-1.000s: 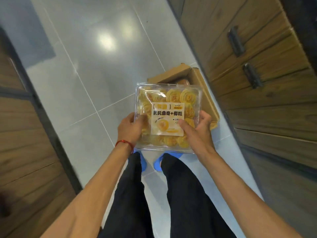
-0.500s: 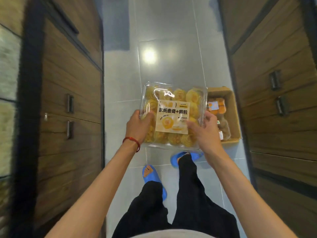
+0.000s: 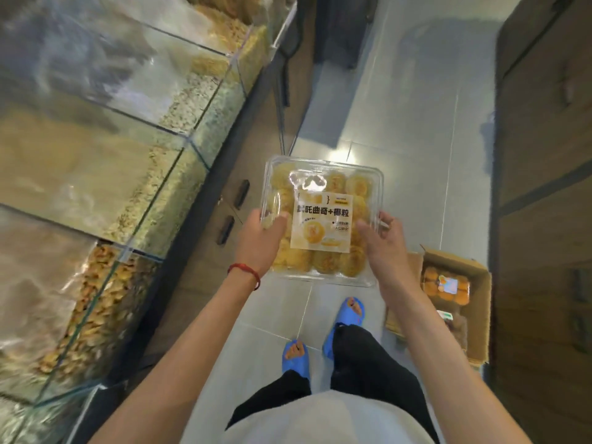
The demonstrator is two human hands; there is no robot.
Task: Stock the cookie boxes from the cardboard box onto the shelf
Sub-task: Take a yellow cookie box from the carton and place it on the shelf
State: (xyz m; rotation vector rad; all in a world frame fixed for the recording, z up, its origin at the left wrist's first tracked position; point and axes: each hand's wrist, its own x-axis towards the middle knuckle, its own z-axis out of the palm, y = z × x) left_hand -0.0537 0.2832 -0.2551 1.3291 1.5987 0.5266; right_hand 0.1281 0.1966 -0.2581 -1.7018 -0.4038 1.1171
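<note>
A clear plastic cookie box [image 3: 322, 187] with a white and yellow label is held level in front of me at chest height. My left hand [image 3: 261, 241] grips its left side and my right hand [image 3: 386, 248] grips its right side, thumbs on the lid. The open cardboard box [image 3: 479, 315] lies on the floor at the lower right, with another pack of orange-brown cookies [image 3: 446, 288] inside. The shelf [image 3: 189, 200] runs along my left, its glass bins [image 3: 134, 149] filled with loose snacks.
Dark wooden cabinets [image 3: 544, 187] with handles line the right side of the narrow tiled aisle [image 3: 410, 123]. Drawer handles [image 3: 234, 206] sit below the left shelf. My feet in blue slippers [image 3: 296, 357] stand on the tiles.
I have turned left: the glass-fronted shelf has come into view and the cardboard box has slid to the lower right. Both hands keep holding the cookie box.
</note>
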